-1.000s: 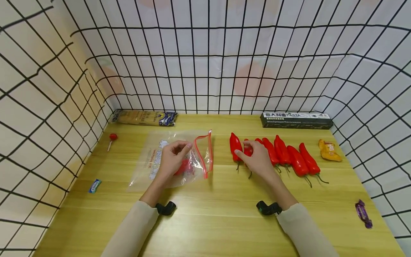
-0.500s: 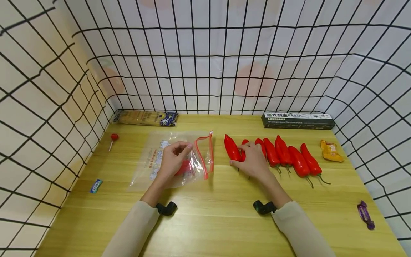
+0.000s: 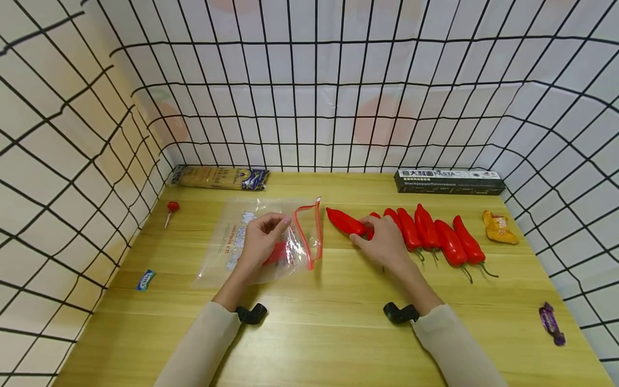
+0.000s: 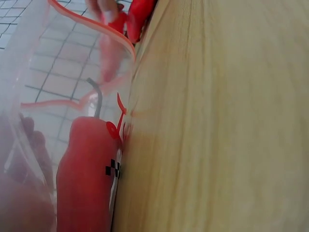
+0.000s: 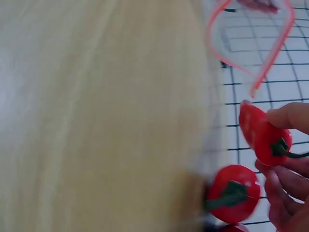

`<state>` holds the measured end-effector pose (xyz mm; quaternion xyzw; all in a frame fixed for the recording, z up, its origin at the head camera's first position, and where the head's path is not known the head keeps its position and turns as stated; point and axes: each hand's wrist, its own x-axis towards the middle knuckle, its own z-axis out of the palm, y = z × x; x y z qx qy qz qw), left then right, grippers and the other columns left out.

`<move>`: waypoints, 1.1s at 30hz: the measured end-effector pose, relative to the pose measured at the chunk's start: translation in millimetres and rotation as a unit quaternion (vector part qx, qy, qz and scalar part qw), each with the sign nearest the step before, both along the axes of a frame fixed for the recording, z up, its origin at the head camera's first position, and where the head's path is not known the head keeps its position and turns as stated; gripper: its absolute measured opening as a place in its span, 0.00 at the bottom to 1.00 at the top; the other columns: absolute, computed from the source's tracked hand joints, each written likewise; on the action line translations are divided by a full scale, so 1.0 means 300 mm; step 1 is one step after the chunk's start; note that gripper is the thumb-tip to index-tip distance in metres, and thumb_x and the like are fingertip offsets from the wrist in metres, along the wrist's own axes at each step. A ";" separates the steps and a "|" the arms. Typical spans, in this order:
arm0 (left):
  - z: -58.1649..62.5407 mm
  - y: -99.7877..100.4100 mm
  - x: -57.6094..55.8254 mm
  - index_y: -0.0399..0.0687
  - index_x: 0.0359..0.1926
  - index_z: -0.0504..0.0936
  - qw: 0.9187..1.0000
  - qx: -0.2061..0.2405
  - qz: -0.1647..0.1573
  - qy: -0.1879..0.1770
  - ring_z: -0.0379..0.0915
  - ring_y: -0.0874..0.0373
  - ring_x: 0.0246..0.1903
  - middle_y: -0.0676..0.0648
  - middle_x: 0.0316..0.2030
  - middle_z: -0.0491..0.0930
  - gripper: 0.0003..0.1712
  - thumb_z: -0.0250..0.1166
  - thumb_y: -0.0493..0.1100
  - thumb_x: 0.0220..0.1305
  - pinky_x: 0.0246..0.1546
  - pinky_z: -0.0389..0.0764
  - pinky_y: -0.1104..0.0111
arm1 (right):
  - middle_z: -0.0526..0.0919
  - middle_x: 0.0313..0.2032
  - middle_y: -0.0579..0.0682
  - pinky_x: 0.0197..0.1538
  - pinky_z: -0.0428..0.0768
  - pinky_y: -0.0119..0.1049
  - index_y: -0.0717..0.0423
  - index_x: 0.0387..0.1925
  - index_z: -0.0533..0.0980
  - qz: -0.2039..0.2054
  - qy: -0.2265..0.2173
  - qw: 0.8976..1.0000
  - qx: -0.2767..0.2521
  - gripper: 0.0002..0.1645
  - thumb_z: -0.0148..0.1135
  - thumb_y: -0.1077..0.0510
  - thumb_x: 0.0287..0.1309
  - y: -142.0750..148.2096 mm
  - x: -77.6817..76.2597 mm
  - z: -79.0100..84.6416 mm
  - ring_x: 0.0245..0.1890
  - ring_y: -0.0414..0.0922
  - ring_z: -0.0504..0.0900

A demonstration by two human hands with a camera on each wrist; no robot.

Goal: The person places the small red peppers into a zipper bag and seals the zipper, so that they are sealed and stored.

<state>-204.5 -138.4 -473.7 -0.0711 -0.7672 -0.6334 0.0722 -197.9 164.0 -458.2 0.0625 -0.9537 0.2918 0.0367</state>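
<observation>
A clear zip bag (image 3: 227, 231) with a red zip edge lies on the table, its mouth spread apart and facing right. My left hand (image 3: 261, 239) pinches the upper layer near the mouth. Inside the bag is a red pepper (image 4: 87, 179), its stem towards the mouth in the left wrist view. My right hand (image 3: 385, 239) grips another red pepper (image 3: 344, 221) near its stem end, as the right wrist view (image 5: 263, 130) pepper shows. Its tip points left at the bag's mouth, a short way apart from it. Several red peppers (image 3: 426, 228) lie in a row beside this hand.
At the back lie a noodle packet (image 3: 217, 177) on the left and a black pasta box (image 3: 448, 183) on the right. Sweets lie at the sides: a lollipop (image 3: 172, 206), a blue one (image 3: 145, 280), a yellow packet (image 3: 499, 227), a purple one (image 3: 551, 323). Wire mesh (image 3: 314, 102) encloses the table.
My right hand has taken hold of the leftmost pepper of the row, and its tip has swung left from pointing away to pointing at the bag. The left hand stays in place.
</observation>
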 end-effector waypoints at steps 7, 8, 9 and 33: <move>0.075 0.015 0.038 0.45 0.42 0.85 1.000 0.001 -0.006 -0.022 0.74 0.55 0.32 0.42 0.35 0.83 0.14 0.66 0.50 0.64 0.27 0.79 0.70 | 0.82 0.32 0.51 0.32 0.76 0.35 0.49 0.53 0.77 0.007 -0.006 0.991 -0.133 0.27 0.72 0.48 0.52 0.039 0.043 0.063 0.30 0.46 0.76; 0.092 0.018 0.047 0.44 0.42 0.85 1.000 -0.005 -0.005 -0.024 0.75 0.54 0.32 0.42 0.36 0.83 0.13 0.66 0.48 0.64 0.27 0.80 0.70 | 0.82 0.34 0.51 0.33 0.78 0.35 0.48 0.53 0.77 0.015 -0.018 0.989 -0.143 0.27 0.73 0.48 0.52 0.043 0.045 0.067 0.31 0.46 0.78; 0.108 0.022 0.058 0.44 0.42 0.85 1.000 -0.009 -0.004 -0.022 0.75 0.53 0.33 0.42 0.36 0.83 0.12 0.66 0.48 0.65 0.28 0.80 0.70 | 0.83 0.37 0.50 0.34 0.79 0.36 0.47 0.53 0.77 0.022 -0.030 0.987 -0.153 0.26 0.73 0.48 0.52 0.044 0.049 0.073 0.33 0.46 0.79; 0.124 0.039 0.072 0.45 0.41 0.84 0.999 -0.030 -0.018 -0.001 0.75 0.52 0.31 0.44 0.33 0.82 0.10 0.64 0.46 0.66 0.29 0.79 0.70 | 0.79 0.49 0.50 0.39 0.84 0.35 0.53 0.54 0.78 0.076 -0.048 0.983 -0.159 0.27 0.73 0.58 0.51 -0.227 -0.031 -0.027 0.37 0.45 0.83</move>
